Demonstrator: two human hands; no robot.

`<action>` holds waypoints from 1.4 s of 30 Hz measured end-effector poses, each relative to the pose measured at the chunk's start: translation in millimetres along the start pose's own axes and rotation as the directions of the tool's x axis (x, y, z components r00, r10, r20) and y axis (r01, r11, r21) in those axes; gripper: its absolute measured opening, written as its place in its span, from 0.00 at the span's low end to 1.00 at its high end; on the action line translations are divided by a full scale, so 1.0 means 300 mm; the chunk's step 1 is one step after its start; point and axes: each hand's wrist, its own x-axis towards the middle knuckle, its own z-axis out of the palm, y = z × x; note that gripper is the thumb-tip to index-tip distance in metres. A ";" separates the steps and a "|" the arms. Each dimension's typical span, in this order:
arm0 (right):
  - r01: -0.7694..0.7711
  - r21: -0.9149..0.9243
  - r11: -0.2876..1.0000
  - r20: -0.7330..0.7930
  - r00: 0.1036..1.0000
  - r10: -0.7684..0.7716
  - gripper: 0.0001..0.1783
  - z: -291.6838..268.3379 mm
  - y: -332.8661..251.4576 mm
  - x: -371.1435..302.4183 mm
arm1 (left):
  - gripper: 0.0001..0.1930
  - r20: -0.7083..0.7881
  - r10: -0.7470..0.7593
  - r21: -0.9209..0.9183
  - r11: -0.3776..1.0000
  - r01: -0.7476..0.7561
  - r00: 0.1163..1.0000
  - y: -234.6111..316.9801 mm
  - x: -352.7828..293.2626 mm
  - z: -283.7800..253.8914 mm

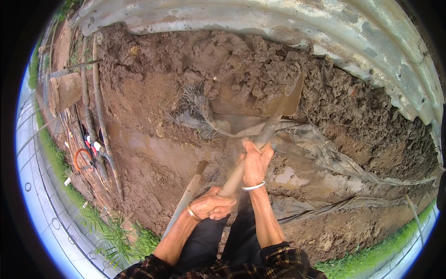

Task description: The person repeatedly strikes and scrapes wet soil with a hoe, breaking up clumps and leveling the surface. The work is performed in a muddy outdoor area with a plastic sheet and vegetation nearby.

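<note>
Both my hands grip the pale, thick handle (233, 180) of a long digging tool. My left hand (214, 204) is wrapped round its near end, close to my legs. Farther up, my right hand (257, 162) closes round the same shaft. The tool slants away to the right. Its flat, mud-coated blade (292, 96) is at the wet soil (251, 67); blur and mud hide its exact shape and how deep it sits. Crumpled grey sheeting (239, 125) lies beneath the shaft.
Corrugated grey sheets (297, 21) curve along the far and right sides. A greyish pole (186, 197) slants beside my left hand. At left are long wooden poles (98, 102), a muddy bucket (65, 93) and an orange ring (82, 159). A shallow puddle (288, 176) lies right of my right hand.
</note>
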 end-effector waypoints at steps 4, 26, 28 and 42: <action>0.009 0.008 1.000 0.102 0.995 -0.010 0.10 -0.027 -0.059 -0.055 | 0.10 0.445 0.071 -0.358 0.928 0.104 0.893 -0.068 0.039 -0.014; 0.169 -0.063 0.984 0.181 0.971 -0.155 0.13 -0.176 -0.149 -0.107 | 0.09 -0.221 0.717 0.664 0.607 -0.437 0.661 -0.353 0.251 0.157; 0.105 -0.033 0.994 0.184 0.978 -0.097 0.13 -0.190 -0.155 -0.111 | 0.12 -0.243 0.762 0.762 0.533 -0.368 0.600 -0.397 0.220 0.173; -0.107 -0.692 0.713 -0.119 0.992 0.034 0.07 -0.929 0.094 0.044 | 0.15 -0.161 0.607 0.885 0.438 -0.158 0.778 -0.390 0.215 0.066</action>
